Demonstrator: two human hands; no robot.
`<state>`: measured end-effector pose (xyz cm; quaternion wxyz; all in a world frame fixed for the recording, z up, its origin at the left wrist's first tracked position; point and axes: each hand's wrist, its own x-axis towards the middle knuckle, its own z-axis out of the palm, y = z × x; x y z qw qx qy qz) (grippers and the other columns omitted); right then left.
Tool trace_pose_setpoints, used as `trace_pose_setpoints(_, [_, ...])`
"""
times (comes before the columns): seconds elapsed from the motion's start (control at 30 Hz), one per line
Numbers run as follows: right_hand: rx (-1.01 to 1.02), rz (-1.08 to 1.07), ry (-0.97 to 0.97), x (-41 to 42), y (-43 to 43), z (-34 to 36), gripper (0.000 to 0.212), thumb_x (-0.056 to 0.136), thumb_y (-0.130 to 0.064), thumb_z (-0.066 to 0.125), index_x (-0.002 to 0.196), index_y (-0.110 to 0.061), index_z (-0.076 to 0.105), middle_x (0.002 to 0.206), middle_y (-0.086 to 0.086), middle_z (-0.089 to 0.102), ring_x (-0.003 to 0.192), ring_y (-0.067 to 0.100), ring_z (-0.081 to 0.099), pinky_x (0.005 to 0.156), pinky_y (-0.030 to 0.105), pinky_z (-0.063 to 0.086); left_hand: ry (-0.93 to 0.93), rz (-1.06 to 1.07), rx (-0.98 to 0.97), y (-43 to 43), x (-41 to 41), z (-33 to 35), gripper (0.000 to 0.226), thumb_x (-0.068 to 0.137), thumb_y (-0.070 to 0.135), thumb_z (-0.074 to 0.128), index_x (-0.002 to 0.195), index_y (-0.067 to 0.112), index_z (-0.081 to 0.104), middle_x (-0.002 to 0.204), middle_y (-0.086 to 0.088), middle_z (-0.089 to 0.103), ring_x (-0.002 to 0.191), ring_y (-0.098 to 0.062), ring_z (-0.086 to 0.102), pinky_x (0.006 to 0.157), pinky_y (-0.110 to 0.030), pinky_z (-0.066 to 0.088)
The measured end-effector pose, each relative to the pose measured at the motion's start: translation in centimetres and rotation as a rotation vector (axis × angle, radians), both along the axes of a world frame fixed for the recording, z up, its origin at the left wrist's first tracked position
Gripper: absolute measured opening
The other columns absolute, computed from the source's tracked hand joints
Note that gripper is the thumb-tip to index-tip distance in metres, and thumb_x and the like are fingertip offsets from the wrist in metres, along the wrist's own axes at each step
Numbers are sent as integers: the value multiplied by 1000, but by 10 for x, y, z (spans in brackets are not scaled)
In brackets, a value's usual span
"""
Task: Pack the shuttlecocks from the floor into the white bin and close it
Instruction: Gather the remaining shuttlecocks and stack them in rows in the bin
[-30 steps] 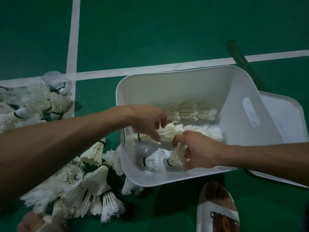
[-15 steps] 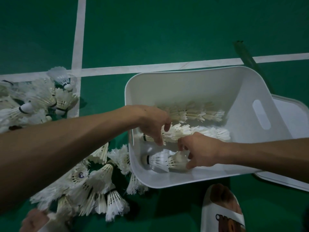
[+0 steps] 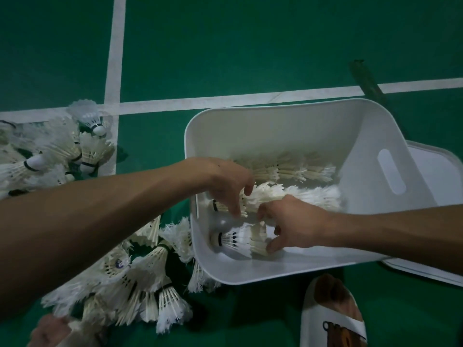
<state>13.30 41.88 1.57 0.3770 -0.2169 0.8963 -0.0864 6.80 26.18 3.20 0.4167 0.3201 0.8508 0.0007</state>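
The white bin (image 3: 250,275) stands open on the green floor. Inside lie two rows of nested shuttlecocks, a far row (image 3: 290,169) and a middle row (image 3: 300,195). A short near row (image 3: 233,240) starts at the bin's left wall. My right hand (image 3: 295,224) reaches into the bin from the right. Its thumb and fingers curl round the feathers of a shuttlecock (image 3: 258,242) at the end of the near row. My left hand (image 3: 223,179) hangs over the bin's left side, fingertips down on the cork end of the middle row. Loose shuttlecocks (image 3: 140,279) lie piled on the floor beside the bin.
A second pile of shuttlecocks (image 3: 62,151) lies at the far left by the white court lines. The bin's white lid (image 3: 441,176) lies flat to the right of the bin. A white sandal (image 3: 333,319) is at the bottom edge. A dark strip (image 3: 367,78) crosses the line behind the bin.
My right hand has slid its shuttlecock left, against the one lying at the bin's near left. My left hand has stayed over the middle row.
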Motion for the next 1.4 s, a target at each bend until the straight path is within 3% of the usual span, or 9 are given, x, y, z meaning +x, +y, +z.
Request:
trace_pose_setpoints(0.23, [8, -17, 198, -19, 5, 41, 43, 80, -44, 71, 114, -18, 63, 113, 1, 66, 92, 17, 58, 74, 26, 45, 187, 34, 116, -4, 10, 17, 47, 85, 38, 67, 124, 17, 53, 117, -3, 61, 98, -21, 54, 77, -29, 43])
trace_pose_setpoints(0.57, [-130, -93, 424, -46, -37, 118, 49, 79, -46, 72, 123, -26, 59, 127, 0, 59, 95, 9, 46, 84, 25, 35, 525, 324, 317, -95, 29, 97, 35, 83, 42, 63, 114, 28, 53, 125, 0, 45, 117, -19, 38, 100, -37, 35])
trace_pose_setpoints(0.7, [-275, -33, 496, -50, -88, 139, 45, 82, -44, 69, 121, -24, 62, 125, -1, 62, 74, -1, 45, 81, 22, 35, 377, 399, 99, -156, 34, 81, 44, 84, 44, 63, 121, 24, 53, 127, -5, 49, 96, -17, 49, 90, -29, 41])
trace_pose_setpoints(0.83, [-336, 143, 486, -45, -146, 134, 45, 82, -43, 71, 121, -23, 63, 119, -4, 64, 79, 2, 47, 75, 14, 33, 62, 395, -119, -200, 53, 39, 61, 85, 51, 60, 136, 27, 38, 140, -4, 41, 115, -19, 49, 99, -33, 41])
trace_pose_setpoints(0.93, [-259, 313, 371, -42, -184, 108, 52, 79, -45, 73, 123, -21, 60, 120, -4, 64, 86, 6, 48, 74, 17, 36, -10, 425, -110, -222, 65, 18, 65, 84, 55, 59, 139, 31, 32, 141, -2, 36, 120, -20, 46, 101, -34, 39])
trace_pose_setpoints(1.1, [-19, 464, 123, -41, -217, 61, 61, 79, -51, 70, 130, -20, 55, 129, -3, 59, 110, 17, 55, 81, 22, 38, 203, 507, 59, -254, 70, 5, 63, 81, 58, 61, 135, 37, 38, 143, -2, 35, 126, -22, 37, 103, -36, 34])
trace_pose_setpoints(1.2, [66, 491, 8, -42, -225, 39, 70, 80, -50, 70, 138, -22, 45, 137, 0, 53, 116, 21, 55, 90, 27, 41, 99, 527, -33, -269, 74, -1, 76, 72, 69, 62, 137, 47, 29, 148, -1, 29, 131, -26, 33, 108, -46, 33])
trace_pose_setpoints(1.27, [101, 483, -81, -44, -230, 27, 77, 77, -49, 72, 142, -25, 38, 139, 4, 51, 109, 24, 61, 94, 33, 48, 83, 504, -62, -273, 78, -7, 79, 73, 65, 65, 139, 46, 27, 148, 0, 31, 132, -25, 32, 110, -44, 29])
trace_pose_setpoints(1.4, [44, 309, -318, -47, -237, 11, 79, 80, -34, 74, 145, -26, 31, 140, 9, 46, 79, 20, 67, 64, 29, 59, 151, 488, -26, -279, 79, -14, 72, 80, 40, 72, 140, 36, 32, 139, 1, 44, 122, -19, 42, 98, -32, 35])
